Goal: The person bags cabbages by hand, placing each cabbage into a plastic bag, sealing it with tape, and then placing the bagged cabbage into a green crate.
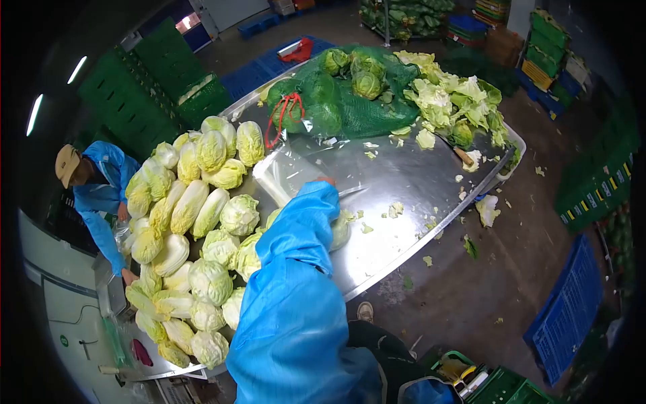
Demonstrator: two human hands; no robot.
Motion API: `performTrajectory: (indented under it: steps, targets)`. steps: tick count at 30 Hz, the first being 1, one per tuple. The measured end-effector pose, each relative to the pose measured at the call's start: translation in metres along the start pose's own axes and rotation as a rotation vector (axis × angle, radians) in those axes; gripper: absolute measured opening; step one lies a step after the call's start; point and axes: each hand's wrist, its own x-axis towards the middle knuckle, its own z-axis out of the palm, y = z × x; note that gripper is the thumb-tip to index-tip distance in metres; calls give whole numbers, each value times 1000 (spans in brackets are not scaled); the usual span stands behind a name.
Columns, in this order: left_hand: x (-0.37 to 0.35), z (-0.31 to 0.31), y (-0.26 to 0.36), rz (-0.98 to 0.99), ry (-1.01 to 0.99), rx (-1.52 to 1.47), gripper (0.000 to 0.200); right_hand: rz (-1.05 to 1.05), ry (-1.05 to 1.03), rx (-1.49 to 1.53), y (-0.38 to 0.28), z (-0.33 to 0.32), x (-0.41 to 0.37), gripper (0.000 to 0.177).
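While a blue sleeve (pixel 296 296) stretches over the near edge of the steel table (pixel 404 202), the left hand (pixel 328 180) sits mid-table, right at a clear plastic bag (pixel 279 176). The sleeve hides the fingers, so the grip cannot be told. The right hand is out of frame. One cabbage (pixel 340 230) lies just beside the forearm. A cabbage pile (pixel 195 222) fills the table's left end. A green net sack (pixel 350 101) and loose leaves (pixel 451 101) sit along the far edge. A co-worker (pixel 101 195) in blue stands at the left end.
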Motion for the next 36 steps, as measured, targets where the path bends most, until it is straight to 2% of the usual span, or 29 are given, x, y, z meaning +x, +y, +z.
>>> performTrajectory:
  steps: [1,3,4,5,6,7,8,9,10,11,13,14,15,17,19,20,22,23,25,27,28,29,31,32,33,34,35,36]
  targets:
    - [5,-1,-5,7,-7,-6,35,-55,89,-14,5,-21,26,21]
    - [-3,-22,-5,-15,173,-87,30,-192,219,-25,9,-50,73,21]
    - [-14,-40,-1,-14,170,-94,30,-280,234,-21,10,-54,95,20]
    - [-35,-76,9,11,276,-301,27,-371,189,-6,9,-41,116,20]
    - [-52,-105,17,38,384,-508,24,-529,18,-70,13,-16,138,23]
    - [-60,-121,22,127,364,-855,20,-75,-146,471,45,33,196,34]
    - [-69,-133,28,220,334,-1200,17,-142,-292,299,8,75,191,35]
    - [-84,-147,37,223,336,-1204,17,-17,-473,443,-114,115,125,35]
    - [-104,-161,47,264,291,-1393,16,-18,-663,383,-196,146,78,32]
    - [-121,-168,57,306,243,-1581,17,-149,-702,440,-265,176,31,30]
    - [-147,-169,77,286,225,-1688,21,-240,-1079,485,-353,220,-33,30]
    - [-157,-166,86,262,195,-1787,25,-252,-1303,608,-397,231,-65,31]
    - [-165,-155,94,261,199,-1789,25,-228,-1469,694,-422,246,-90,35]
    - [-177,-131,114,211,314,-1613,29,-272,-1661,828,-464,267,-131,41]
    - [-202,-123,139,208,293,-1483,28,-252,-1718,950,-494,270,-164,33]
    - [-211,-118,154,232,344,-1481,31,-261,-1736,940,-497,274,-163,33]
    - [-228,-118,172,206,338,-1464,32,-530,-1707,752,-500,284,-158,21]
    - [-235,-122,178,196,316,-1443,32,-545,-1731,757,-499,286,-148,21]
    - [-243,-128,183,121,298,-1495,31,-400,-1741,724,-496,295,-115,13]
    - [-250,-125,184,-46,297,-1849,31,-370,-1686,737,-497,305,-85,10]
    - [-253,-121,186,-81,339,-1851,31,-387,-1725,722,-500,307,-71,11]
    - [-255,-115,190,-133,536,-1691,24,-403,-1763,706,-504,307,-60,12]
    - [-262,-114,196,-239,873,-1330,34,-461,-1882,608,-515,300,-48,17]
    - [-273,-120,203,-161,995,-1186,61,-486,-1945,558,-518,298,-49,17]
    - [-281,-125,206,-189,1014,-1173,61,-513,-2002,514,-521,296,-51,18]
    - [-288,-129,207,91,994,-1030,65,-526,-2029,513,-524,294,-55,18]
    - [-296,-132,208,360,951,-875,69,-446,-2114,501,-526,292,-59,18]
    - [-303,-135,209,431,777,-761,75,-364,-2197,485,-528,291,-63,19]
